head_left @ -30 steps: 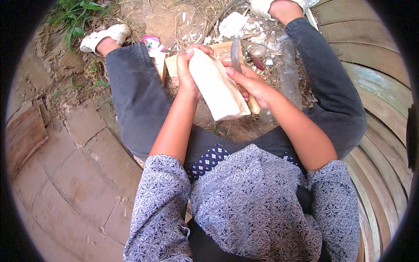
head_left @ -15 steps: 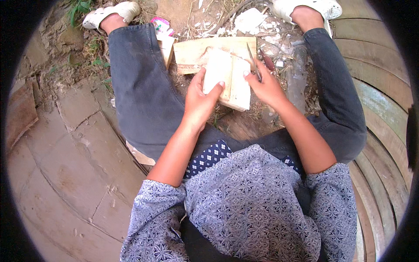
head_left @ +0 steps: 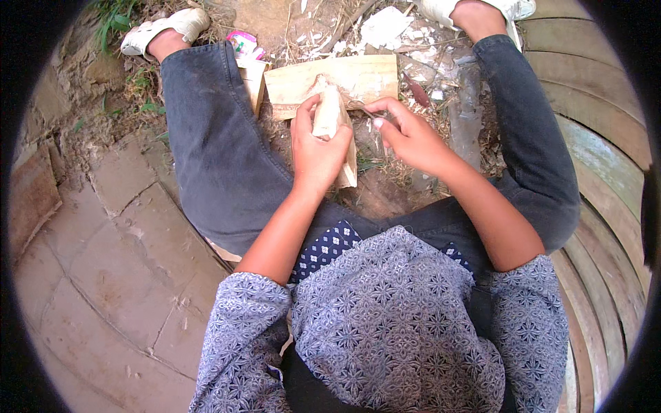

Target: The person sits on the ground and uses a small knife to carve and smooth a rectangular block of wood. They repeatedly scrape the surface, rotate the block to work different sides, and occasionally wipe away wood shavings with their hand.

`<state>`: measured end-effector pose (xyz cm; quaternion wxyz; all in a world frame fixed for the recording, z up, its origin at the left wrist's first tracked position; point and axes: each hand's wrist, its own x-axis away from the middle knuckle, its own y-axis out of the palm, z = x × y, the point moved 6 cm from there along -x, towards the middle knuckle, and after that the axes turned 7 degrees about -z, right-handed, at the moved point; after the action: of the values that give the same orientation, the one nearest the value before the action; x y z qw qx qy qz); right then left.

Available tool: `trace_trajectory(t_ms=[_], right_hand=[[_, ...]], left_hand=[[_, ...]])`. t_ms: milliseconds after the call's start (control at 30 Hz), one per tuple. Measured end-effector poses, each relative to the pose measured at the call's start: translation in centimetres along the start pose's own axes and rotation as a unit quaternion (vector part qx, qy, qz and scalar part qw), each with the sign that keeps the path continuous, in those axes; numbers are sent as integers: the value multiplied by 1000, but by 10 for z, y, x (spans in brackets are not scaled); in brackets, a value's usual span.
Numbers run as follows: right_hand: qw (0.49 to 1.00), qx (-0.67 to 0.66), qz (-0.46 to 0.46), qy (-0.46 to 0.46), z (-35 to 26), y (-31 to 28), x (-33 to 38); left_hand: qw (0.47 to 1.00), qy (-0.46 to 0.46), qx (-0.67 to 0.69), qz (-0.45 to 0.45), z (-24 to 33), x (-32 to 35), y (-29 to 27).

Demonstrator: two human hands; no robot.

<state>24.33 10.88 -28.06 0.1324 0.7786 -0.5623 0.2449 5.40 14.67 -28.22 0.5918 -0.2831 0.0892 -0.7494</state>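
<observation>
A pale carved wooden block (head_left: 330,117) stands tilted on its edge between my knees, with its narrow side showing. My left hand (head_left: 318,155) is wrapped round it, thumb on the near side and fingers on the left. In my right hand (head_left: 413,141) a thin knife (head_left: 366,110) is gripped, its blade pointing left at the block. The blade's tip lies close to the block's right side; whether it touches I cannot tell. Just beyond, a flat light wooden plank (head_left: 375,76) lies on the ground.
Pale wood shavings (head_left: 387,29) litter the dirt past the plank. A smaller wood piece (head_left: 253,79) and a pink wrapper (head_left: 242,45) lie by my left leg. Curved wooden boards (head_left: 585,103) run along the right; cracked brown paving (head_left: 117,275) spreads at the left.
The block has been turned from its broad face onto its edge and shifted slightly left. My right hand has swung the knife from pointing away to pointing left at the block.
</observation>
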Motion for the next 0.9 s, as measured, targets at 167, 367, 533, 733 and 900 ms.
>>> trace_trajectory(t_ms=[167,367,533,733,900], right_hand=[[999,-17,-9,-38,24,13,-17],[999,-15,7,-43,24,22,-18],[998,17,40,-53,15,24,-14],[991,38,99,-82,13,27,-27],[986,43,146,-72,20,36,-52]], left_hand=[[998,-10,58,21,0,-3,0],[999,15,27,17,4,-5,2],[999,-2,41,19,6,-6,-2],[999,-8,44,19,2,-13,-2],[996,-49,70,26,2,-21,-9]])
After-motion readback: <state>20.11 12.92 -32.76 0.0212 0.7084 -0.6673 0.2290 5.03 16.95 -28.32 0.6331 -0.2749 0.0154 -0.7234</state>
